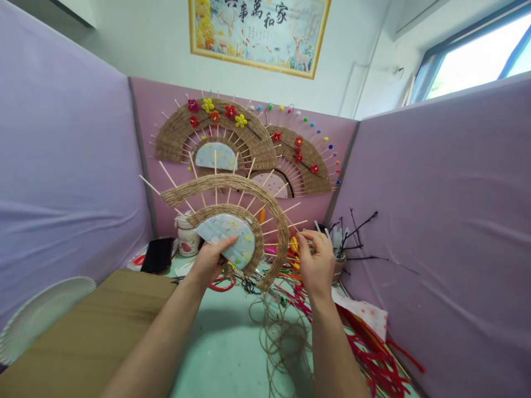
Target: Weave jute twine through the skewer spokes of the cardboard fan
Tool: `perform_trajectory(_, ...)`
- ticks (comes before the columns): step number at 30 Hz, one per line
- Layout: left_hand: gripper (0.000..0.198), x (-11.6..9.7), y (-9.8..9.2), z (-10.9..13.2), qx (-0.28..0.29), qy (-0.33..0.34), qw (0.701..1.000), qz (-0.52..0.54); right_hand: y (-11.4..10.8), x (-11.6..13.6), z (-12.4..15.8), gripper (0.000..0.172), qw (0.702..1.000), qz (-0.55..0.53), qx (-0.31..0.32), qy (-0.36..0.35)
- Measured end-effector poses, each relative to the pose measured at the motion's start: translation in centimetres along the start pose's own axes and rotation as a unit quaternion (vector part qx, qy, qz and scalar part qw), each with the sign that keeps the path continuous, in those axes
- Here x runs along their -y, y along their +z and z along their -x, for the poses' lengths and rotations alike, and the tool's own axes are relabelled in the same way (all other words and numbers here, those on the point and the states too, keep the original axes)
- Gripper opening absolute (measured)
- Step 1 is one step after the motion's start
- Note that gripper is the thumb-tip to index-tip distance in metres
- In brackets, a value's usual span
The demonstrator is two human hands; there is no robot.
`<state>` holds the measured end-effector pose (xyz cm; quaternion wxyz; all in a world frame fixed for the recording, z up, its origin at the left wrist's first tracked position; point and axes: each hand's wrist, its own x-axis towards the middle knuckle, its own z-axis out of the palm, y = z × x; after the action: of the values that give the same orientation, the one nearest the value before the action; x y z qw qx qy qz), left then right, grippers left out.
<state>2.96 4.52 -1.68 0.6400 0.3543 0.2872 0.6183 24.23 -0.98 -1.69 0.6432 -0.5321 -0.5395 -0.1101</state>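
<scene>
My left hand [209, 261] grips a half-round fan [226, 181] with pale wooden sticks spreading outward like rays. The thumb presses on its blue floral fabric centre [243, 243]; the other fingers are behind it. Brown twine is woven across the sticks in an inner band and a wider-set outer arch. Beside the fan's right edge, the fingers of my right hand [317, 260] are pinched together on a thin strand of twine near the stick ends. Loose loops of twine [282, 337] hang below the fan, over the green tabletop [224, 342].
Two finished-looking woven fans [215, 132] with felt flowers hang on the pink partition. Scissors [223, 284], red pipe cleaners [379, 365] and a pot of dark twigs [339, 265] lie or stand on the table. Cardboard [95, 331] covers the left; a white jar [188, 237] stands behind.
</scene>
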Motion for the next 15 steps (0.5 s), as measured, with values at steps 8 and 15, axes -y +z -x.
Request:
perform_trajectory(8, 0.028, -0.6, -0.2, -0.1, -0.025, 0.028, 0.999, 0.034, -0.4, 0.9, 0.1, 0.027, 0.983, -0.113, 0.029, 0.14)
perform_trajectory(15, 0.03, -1.6, -0.1, 0.1, -0.083, 0.032, 0.995, 0.052, -0.8, -0.1, -0.4, 0.03, 0.957, -0.198, 0.045, 0.206)
